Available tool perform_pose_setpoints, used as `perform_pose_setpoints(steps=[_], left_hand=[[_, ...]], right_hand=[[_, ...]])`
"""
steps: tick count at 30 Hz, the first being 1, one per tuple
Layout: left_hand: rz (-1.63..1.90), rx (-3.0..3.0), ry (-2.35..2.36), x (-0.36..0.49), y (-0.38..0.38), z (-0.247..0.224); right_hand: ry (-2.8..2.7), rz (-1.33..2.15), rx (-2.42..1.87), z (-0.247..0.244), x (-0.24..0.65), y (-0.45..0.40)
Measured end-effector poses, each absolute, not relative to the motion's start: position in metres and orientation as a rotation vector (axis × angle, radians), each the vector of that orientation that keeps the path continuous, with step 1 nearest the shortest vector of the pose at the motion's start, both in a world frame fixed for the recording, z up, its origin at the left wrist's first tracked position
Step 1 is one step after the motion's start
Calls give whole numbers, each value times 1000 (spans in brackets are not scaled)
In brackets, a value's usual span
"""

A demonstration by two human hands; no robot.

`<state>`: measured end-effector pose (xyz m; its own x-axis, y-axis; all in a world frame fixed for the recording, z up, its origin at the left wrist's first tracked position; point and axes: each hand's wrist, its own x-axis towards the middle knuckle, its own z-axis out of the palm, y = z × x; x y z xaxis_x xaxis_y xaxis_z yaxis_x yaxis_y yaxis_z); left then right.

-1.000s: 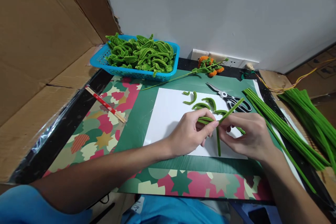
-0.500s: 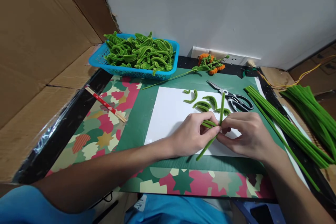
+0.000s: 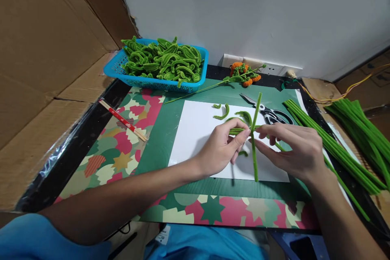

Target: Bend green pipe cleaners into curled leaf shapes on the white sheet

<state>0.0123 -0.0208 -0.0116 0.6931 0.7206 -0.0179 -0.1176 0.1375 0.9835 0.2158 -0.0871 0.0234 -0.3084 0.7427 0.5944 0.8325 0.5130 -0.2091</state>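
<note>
My left hand [image 3: 222, 146] pinches a bundle of green pipe cleaners over the white paper [image 3: 195, 130]. A long green pipe cleaner [image 3: 255, 156] crosses the bundle at my fingertips, one end pointing up and away, the other down toward me. My right hand [image 3: 295, 146] is close on the right side of the crossing, thumb and forefinger apart; whether they touch it is hard to see. Several short curled green pieces [image 3: 226, 113] lie on the paper, some partly hidden behind my hands. Black-handled scissors [image 3: 268, 113] rest behind my right hand.
A blue basket [image 3: 158, 83] heaped with green curled pieces stands at the back left. An orange flower stem [image 3: 240, 76] lies beside it. Wrapped chopsticks [image 3: 122, 120] are on the left; long green pipe cleaners [image 3: 335, 146] lie at the right. Cardboard [image 3: 45, 48] walls the left side.
The crossing pipe cleaner has turned more upright and risen a little. My right hand's fingers have parted and moved slightly right; my left hand has shifted slightly left.
</note>
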Motion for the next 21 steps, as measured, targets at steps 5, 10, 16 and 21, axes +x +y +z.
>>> perform_pose_setpoints(steps=[5, 10, 16, 21], left_hand=[[644, 1290, 548, 12, -19, -12], [627, 1302, 538, 11, -17, -10], [619, 1297, 565, 10, -14, -6], [619, 1317, 558, 9, -9, 0]], right_hand=[[-2180, -199, -1236, 23, 219, -86], [-2150, -217, -1247, 19, 224, -83], [-2130, -267, -1206, 17, 227, -82], [-2140, -288, -1178, 16, 222, -81]])
